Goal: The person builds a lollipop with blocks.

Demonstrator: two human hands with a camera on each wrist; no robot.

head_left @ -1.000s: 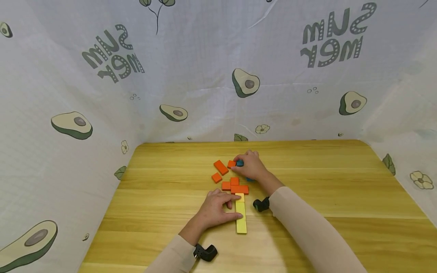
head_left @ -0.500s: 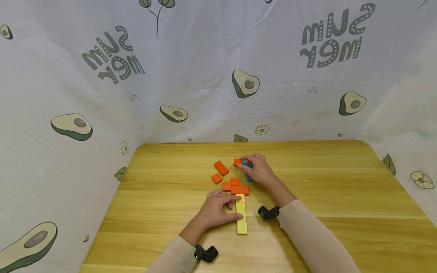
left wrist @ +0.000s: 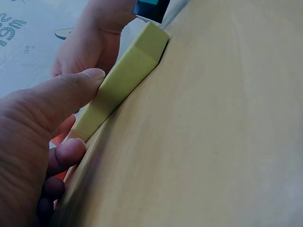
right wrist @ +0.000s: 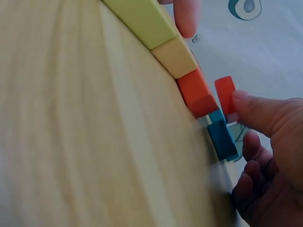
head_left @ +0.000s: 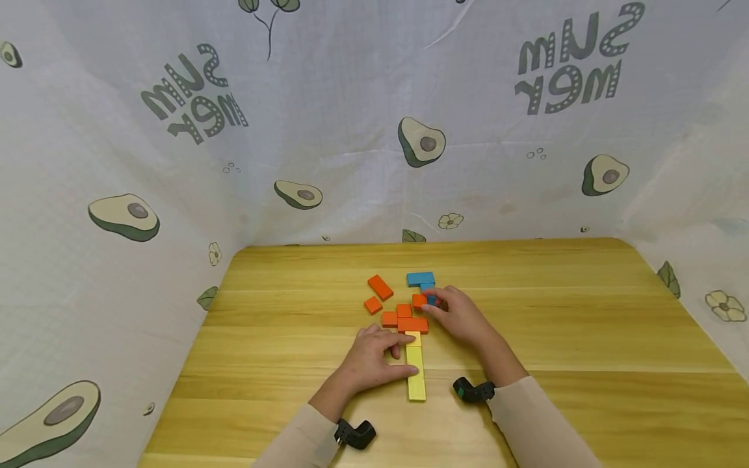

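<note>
My right hand [head_left: 462, 315] pinches a small orange block [head_left: 419, 301] between thumb and finger; in the right wrist view this orange block [right wrist: 225, 92] is raised above the row. My left hand [head_left: 365, 361] lays its thumb on a long yellow block [head_left: 416, 387] and its index fingertip on a short light-orange block [head_left: 413, 340]. These two join end to end below an orange rectangular block [head_left: 413, 325]. Small orange blocks, one upper [head_left: 404, 311] and one left [head_left: 389, 319], adjoin it. Blue blocks [head_left: 420, 279] lie beyond the right fingertips, partly hidden.
A loose orange rectangular block [head_left: 380, 287] and a small orange block [head_left: 372, 305] lie at the upper left of the group. The wood-grain table [head_left: 585, 312] meets a printed curtain [head_left: 351, 130] at the back. Black cameras [head_left: 355, 434] are worn at the wrists.
My right hand has carried the small orange block from beside the blue blocks toward me, close to the orange group, uncovering more of the blue blocks. My left hand has stayed in place.
</note>
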